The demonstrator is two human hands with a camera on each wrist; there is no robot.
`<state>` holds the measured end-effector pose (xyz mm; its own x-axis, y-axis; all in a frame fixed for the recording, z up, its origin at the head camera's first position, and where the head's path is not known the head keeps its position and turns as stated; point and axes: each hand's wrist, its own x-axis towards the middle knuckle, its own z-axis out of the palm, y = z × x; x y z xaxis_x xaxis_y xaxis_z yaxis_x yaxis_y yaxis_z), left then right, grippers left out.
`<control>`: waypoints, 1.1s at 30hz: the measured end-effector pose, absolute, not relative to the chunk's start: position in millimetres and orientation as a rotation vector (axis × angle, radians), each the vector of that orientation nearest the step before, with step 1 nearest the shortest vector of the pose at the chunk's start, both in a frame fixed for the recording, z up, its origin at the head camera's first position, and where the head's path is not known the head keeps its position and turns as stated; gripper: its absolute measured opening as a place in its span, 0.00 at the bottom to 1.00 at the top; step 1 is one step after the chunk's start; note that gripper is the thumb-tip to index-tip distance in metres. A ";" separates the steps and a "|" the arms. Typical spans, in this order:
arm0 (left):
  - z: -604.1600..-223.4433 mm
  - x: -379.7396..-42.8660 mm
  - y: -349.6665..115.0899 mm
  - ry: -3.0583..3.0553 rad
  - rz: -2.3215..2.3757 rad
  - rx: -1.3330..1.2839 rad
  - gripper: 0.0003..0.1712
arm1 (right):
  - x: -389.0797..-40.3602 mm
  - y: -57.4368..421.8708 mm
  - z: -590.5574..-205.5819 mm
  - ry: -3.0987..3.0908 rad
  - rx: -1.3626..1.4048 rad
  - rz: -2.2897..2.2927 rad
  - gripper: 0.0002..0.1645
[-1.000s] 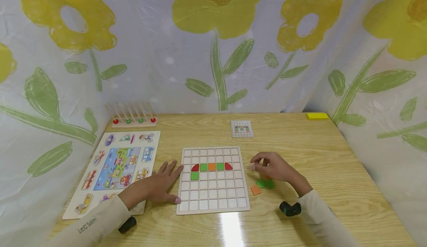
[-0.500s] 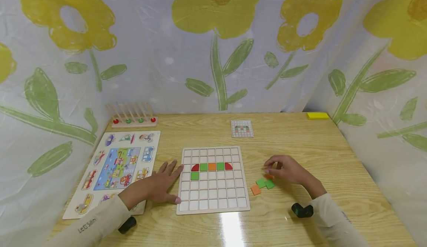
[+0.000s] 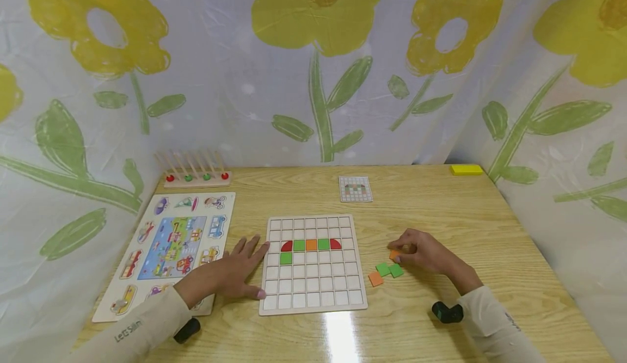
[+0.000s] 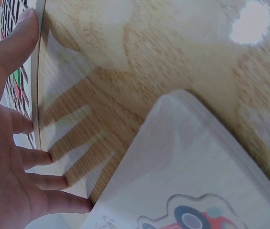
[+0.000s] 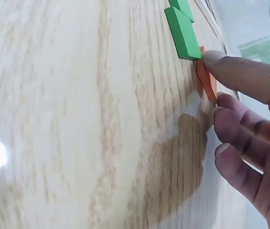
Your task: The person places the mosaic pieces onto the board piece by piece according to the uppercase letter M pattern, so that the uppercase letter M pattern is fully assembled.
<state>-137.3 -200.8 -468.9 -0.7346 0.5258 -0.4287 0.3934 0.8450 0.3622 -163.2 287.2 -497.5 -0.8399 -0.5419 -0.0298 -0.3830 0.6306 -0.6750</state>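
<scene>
My right hand [image 3: 425, 251] pinches an orange square tile [image 3: 394, 254] at the table surface, right of the grid board [image 3: 312, 285]. The right wrist view shows the thumb on one side of that tile and curled fingers at its other. Two green tiles [image 3: 389, 270] and a second orange tile [image 3: 375, 279] lie just below it. Spread flat, my left hand [image 3: 237, 270] has its thumb and index fingertip at the board's left edge. The board carries a row of red, green and orange pieces [image 3: 311, 245], with one green tile [image 3: 286, 258] under the row's left end.
A small pattern card [image 3: 355, 189] lies behind the board. At left are a vehicle puzzle board [image 3: 226, 202], partly under the left arm, and a peg stand [image 3: 196, 182] with beads. A yellow block [image 3: 466, 170] sits at the far right.
My right hand has moved right, away from the board, uncovering the green tiles, and its thumb and fingers have come down onto the orange tile. The left hand has stayed put.
</scene>
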 end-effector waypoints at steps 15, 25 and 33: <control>-468.1 -136.0 -201.6 2.494 0.341 0.677 0.66 | -161.4 286.9 -494.8 2.636 -0.713 -0.994 0.15; -471.3 -137.8 -201.2 2.497 0.324 0.673 0.66 | -160.5 283.5 -496.7 2.628 -0.631 -1.027 0.13; -469.7 -138.0 -200.9 2.496 0.322 0.673 0.66 | -159.1 279.2 -496.3 2.597 -0.637 -1.058 0.11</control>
